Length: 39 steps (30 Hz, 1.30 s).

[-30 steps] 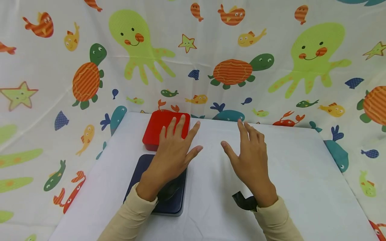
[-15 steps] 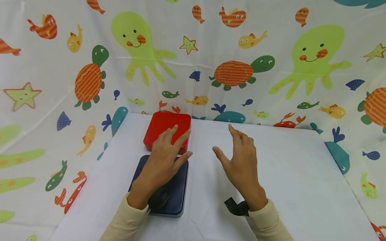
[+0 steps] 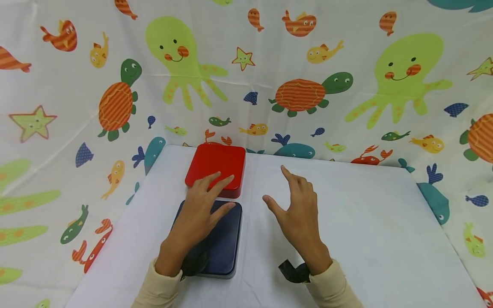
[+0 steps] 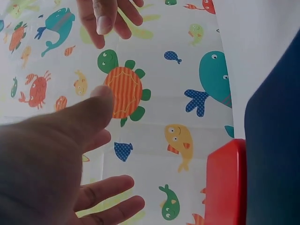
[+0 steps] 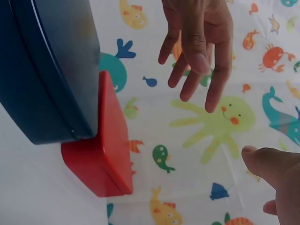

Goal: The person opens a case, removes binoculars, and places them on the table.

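white table (image 3: 369,222); sea-creature backdrop cloth (image 3: 246,77)

White table (image 3: 366,222), sea-creature curtain (image 3: 269,55) with octopuses, turtles, fish draped behind and around, even light

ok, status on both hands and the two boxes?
Left hand open above flat dark blue box, fingers over square red box. Right hand open, holding nothing, over white table. Nothing obstructing.
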Motion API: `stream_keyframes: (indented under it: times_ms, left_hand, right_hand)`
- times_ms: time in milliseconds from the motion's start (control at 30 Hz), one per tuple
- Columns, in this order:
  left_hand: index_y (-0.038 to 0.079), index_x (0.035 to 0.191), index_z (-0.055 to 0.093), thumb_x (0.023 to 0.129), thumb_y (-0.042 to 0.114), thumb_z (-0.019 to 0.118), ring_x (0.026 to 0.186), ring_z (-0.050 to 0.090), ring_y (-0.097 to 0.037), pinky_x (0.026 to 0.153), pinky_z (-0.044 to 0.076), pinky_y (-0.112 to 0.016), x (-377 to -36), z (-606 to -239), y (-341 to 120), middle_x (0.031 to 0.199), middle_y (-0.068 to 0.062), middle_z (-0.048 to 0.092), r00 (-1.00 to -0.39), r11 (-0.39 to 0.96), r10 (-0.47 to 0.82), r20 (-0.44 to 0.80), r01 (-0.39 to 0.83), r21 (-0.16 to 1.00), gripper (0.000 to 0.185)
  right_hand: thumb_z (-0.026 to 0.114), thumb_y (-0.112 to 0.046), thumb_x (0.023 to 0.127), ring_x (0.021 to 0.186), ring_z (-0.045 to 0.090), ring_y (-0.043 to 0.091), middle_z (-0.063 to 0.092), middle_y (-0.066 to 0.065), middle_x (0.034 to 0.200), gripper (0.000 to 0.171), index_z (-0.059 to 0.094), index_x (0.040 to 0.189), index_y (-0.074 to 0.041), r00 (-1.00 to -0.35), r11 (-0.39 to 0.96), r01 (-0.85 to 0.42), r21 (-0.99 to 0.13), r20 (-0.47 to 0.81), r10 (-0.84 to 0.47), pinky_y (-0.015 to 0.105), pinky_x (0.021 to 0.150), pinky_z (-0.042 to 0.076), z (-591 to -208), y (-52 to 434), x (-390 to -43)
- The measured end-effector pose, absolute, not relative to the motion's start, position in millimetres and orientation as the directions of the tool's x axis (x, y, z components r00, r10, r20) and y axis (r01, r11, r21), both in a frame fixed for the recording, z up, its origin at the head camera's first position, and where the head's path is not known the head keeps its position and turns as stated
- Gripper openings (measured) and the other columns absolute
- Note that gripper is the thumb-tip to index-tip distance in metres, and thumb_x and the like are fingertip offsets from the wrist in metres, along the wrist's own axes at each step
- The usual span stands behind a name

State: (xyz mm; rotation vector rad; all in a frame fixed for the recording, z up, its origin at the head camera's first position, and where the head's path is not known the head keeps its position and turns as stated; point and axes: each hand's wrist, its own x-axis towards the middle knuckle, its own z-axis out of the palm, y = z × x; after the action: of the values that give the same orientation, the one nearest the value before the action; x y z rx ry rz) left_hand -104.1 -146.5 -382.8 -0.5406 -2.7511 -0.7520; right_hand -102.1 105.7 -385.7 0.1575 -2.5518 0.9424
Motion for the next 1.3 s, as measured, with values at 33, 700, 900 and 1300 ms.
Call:
stream_keyframes:
  times_ms: [33,700,900,1300]
  left_hand:
    - [0.027,0.158,0.053,0.093,0.040,0.080,0.148,0.044,-0.041,0.114,0.038,-0.079,-103.1,-384.9,-148.1,0.162,-0.018,0.048,-0.905,0.797,0.281,0.318,0.405,0.448,0.071]
    - [0.027,0.156,0.055,0.089,0.025,0.086,0.141,0.051,-0.037,0.111,0.050,-0.066,-81.1,-415.3,-192.5,0.158,-0.011,0.055,-0.953,0.756,0.158,0.260,0.286,0.589,0.074]
    - [0.029,0.158,0.052,0.088,0.025,0.087,0.146,0.047,-0.039,0.115,0.043,-0.072,-77.3,-423.4,-210.3,0.161,-0.012,0.053,-0.969,0.761,0.125,0.211,0.230,0.606,0.078]
    - [0.028,0.158,0.050,0.085,0.027,0.091,0.145,0.046,-0.044,0.113,0.045,-0.071,-67.7,-437.2,-239.8,0.161,-0.018,0.050,-0.992,0.780,0.081,0.101,0.126,0.613,0.083]
  right_hand:
    - [0.090,-0.036,0.086,0.127,0.057,0.035,0.063,0.016,0.142,0.087,0.048,0.161,-0.021,-0.910,0.757,-0.245,-0.606,0.413,0.036,0.058,0.104,0.047,-386.9,104.5,-101.6]
    - [0.095,-0.033,0.080,0.121,0.062,0.028,0.066,0.008,0.137,0.085,0.056,0.155,-0.026,-0.938,0.646,-0.275,-0.713,0.346,-0.017,0.050,0.100,0.050,-414.9,83.1,-90.8]
    - [0.097,-0.031,0.078,0.118,0.062,0.025,0.065,0.007,0.136,0.085,0.058,0.153,-0.027,-0.952,0.620,-0.274,-0.735,0.300,-0.065,0.047,0.098,0.049,-428.7,74.4,-87.8]
    - [0.095,-0.037,0.080,0.117,0.065,0.020,0.063,0.001,0.134,0.083,0.056,0.153,-0.027,-0.979,0.525,-0.200,-0.827,0.150,-0.136,0.049,0.093,0.059,-448.9,62.5,-78.1]
